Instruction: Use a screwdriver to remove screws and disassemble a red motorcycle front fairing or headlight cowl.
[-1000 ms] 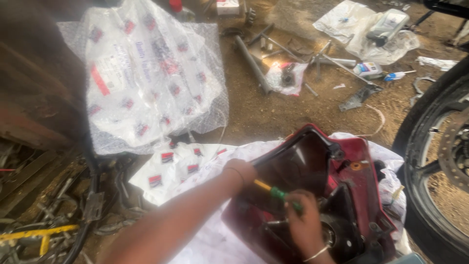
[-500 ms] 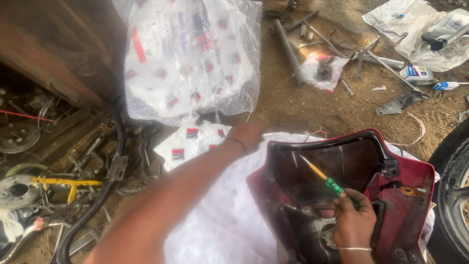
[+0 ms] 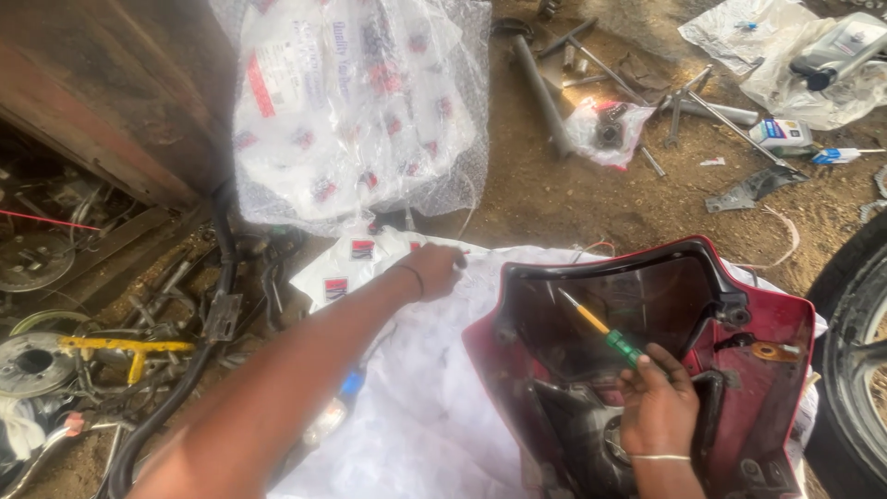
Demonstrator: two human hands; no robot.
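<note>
Two hands are working over one red motorcycle headlight cowl [image 3: 767, 370], lying inner side up at the lower right of the frame on a white plastic sheet [image 3: 434, 416].

Item, bubble-wrap packaging [image 3: 360, 102] with red-and-white patches, leaning at upper centre against a rusty brown panel [image 3: 111, 102].

Item, black tyre [image 3: 855, 370], showing at the right edge.

Item, left hand [image 3: 434, 270], reaching across to centre frame, its fingers resting on the sheet near small printed packets [image 3: 346, 268]; whether it is pinching anything cannot be told.

Item, right hand [image 3: 658, 407], gripping a screwdriver [image 3: 601, 328] with green and yellow handle, its tip pointing up-left inside the cowl.

Item, loose rods and tools [image 3: 591, 83], lying on the dirt at upper right.

Step, as judged: the worker is fetching a small part while the screwdriver is waiting in the cowl. The next move is calling for bringing the left hand back to steady the cowl.
</note>
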